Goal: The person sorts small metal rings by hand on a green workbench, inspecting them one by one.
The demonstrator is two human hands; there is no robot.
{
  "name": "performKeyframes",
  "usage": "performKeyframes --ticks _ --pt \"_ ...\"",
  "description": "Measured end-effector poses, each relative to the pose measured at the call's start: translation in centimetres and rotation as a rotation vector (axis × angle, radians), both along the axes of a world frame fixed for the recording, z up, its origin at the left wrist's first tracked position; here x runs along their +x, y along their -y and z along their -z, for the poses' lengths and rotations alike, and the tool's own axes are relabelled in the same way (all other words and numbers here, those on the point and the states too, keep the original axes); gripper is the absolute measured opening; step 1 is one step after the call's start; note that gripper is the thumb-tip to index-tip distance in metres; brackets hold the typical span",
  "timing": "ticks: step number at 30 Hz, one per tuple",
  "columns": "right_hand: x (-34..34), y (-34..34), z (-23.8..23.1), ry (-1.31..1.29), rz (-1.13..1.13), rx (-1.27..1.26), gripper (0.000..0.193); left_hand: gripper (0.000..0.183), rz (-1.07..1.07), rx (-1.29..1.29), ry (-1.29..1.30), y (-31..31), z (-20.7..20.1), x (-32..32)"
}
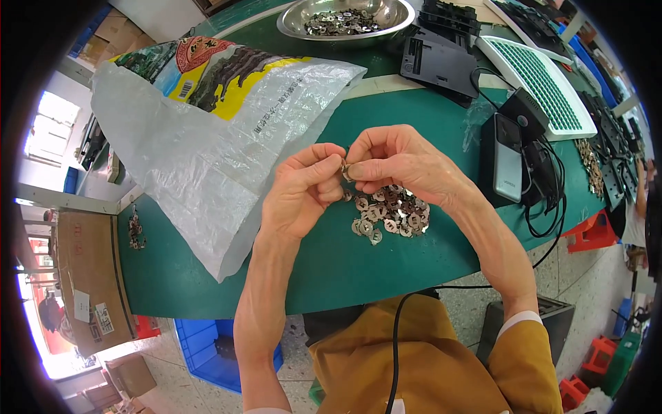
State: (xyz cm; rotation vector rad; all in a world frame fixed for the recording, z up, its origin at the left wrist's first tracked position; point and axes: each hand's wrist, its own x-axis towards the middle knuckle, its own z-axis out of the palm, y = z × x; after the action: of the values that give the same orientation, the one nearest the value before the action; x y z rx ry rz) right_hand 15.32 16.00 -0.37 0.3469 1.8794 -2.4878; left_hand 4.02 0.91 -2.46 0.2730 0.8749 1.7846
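Observation:
Both hands meet over the green table, fingertips pinched together. My left hand (310, 181) and my right hand (393, 159) grip a small round metal piece (347, 172) between thumbs and forefingers; its details are mostly covered by the fingers. Right below the hands lies a loose pile of small silvery metal pieces (400, 214), flat and round with cut-outs. A large white plastic sack (200, 145) with a colourful printed end lies flat to the left of my left hand.
A steel bowl (407, 15) of similar pieces stands at the back. To the right are black plastic parts (438, 65), a white tray (580, 124) with green rows, and a black-and-grey device (507, 165) with cables. A small metal cluster (136, 228) lies far left, near a cardboard box (86, 262).

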Motion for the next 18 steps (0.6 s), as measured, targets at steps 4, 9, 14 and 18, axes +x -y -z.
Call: performKeyframes --ticks 4,9,14,18 --pt "-0.02 -0.14 -0.29 0.054 -0.016 -0.057 0.012 0.011 -0.065 -0.039 -0.117 0.04 -0.18 0.10" --pt "0.09 -0.25 -0.29 0.021 -0.001 0.152 0.012 0.014 -0.185 -0.148 -0.323 -0.14 -0.86 0.88" --pt "0.24 0.15 -0.93 -0.020 0.031 0.337 0.011 0.015 -0.212 -0.177 -0.329 -0.15 -0.91 0.80" --pt "0.23 0.13 -0.88 -0.038 0.036 0.374 0.011 0.014 -0.121 -0.157 -0.171 0.10 -0.56 0.14"
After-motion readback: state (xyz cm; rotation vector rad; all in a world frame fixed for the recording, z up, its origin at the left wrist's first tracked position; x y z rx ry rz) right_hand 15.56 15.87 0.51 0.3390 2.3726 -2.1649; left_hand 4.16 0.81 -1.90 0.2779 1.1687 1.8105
